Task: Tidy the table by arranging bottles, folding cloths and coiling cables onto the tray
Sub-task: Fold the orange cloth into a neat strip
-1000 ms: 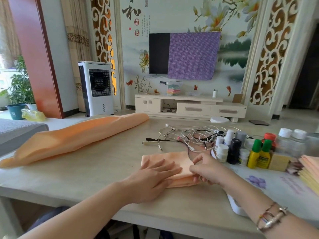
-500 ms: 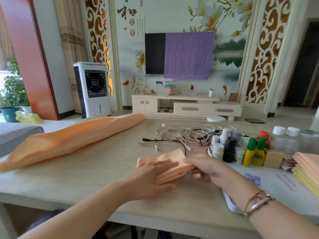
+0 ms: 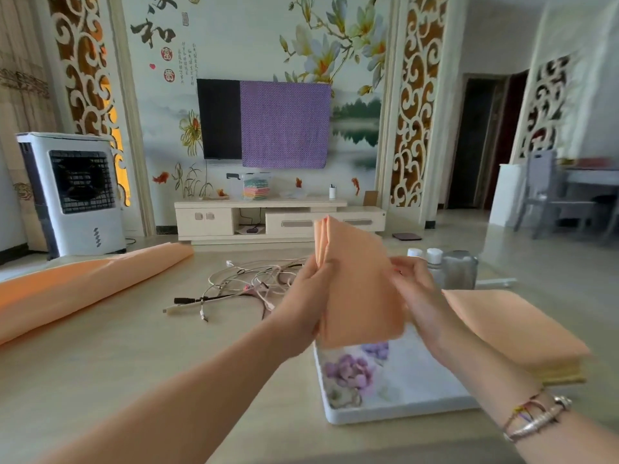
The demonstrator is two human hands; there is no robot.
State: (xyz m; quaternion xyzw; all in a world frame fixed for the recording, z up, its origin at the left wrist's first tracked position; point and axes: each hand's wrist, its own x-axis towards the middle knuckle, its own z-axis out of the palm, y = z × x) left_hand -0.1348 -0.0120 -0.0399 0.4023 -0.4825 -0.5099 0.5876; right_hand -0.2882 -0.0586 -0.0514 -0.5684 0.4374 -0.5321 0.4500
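Note:
A folded peach cloth [image 3: 360, 289] is held up in the air above the near end of the white flowered tray [image 3: 395, 413]. My left hand [image 3: 306, 299] grips its left edge and my right hand [image 3: 413, 293] grips its right edge. A stack of folded peach and yellow cloths [image 3: 516, 329] lies on the tray's right side. Tangled white and black cables [image 3: 241, 286] lie on the table to the left of the tray. Two white-capped bottles [image 3: 432, 262] and a grey jar [image 3: 459, 269] show behind my right hand; the other bottles are hidden by the cloth.
A long unfolded peach cloth [image 3: 73, 286] lies across the table's left side. The table's near edge runs along the bottom of the view. Beyond the table stand a white air cooler [image 3: 73, 192] and a low TV cabinet [image 3: 268, 219].
Both hands have lifted the folded cloth off the table and carried it right, over the tray. The view has swung to the right.

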